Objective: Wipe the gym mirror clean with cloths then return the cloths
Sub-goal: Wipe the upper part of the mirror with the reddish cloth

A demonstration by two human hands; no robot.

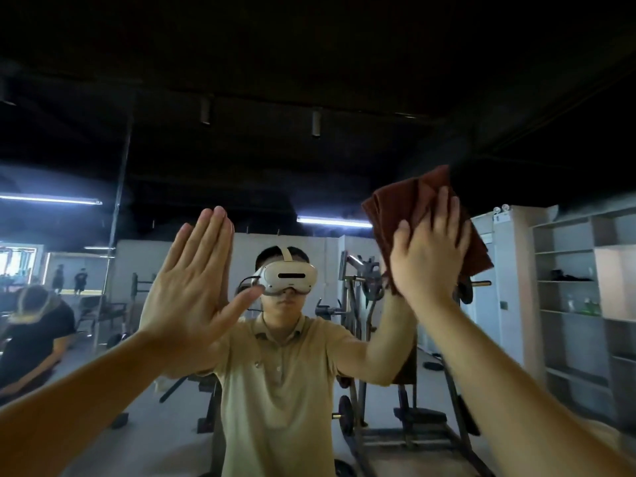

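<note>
Up on the mirror [309, 160]: left hand [186, 287] and right hand [426, 259] lie flat on the glass.
Left grip: apart, fingers straight, holding nothing.
Right grip: apart, fingers flat, pressing the cloth [402, 204].
Cloth: red-brown, spread on the mirror under the right hand.

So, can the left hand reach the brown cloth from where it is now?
Probably yes. The left hand is open and holds nothing, and the mirror between it and the cloth is bare. The right hand covers much of the cloth, though; only its upper part is free.
</note>
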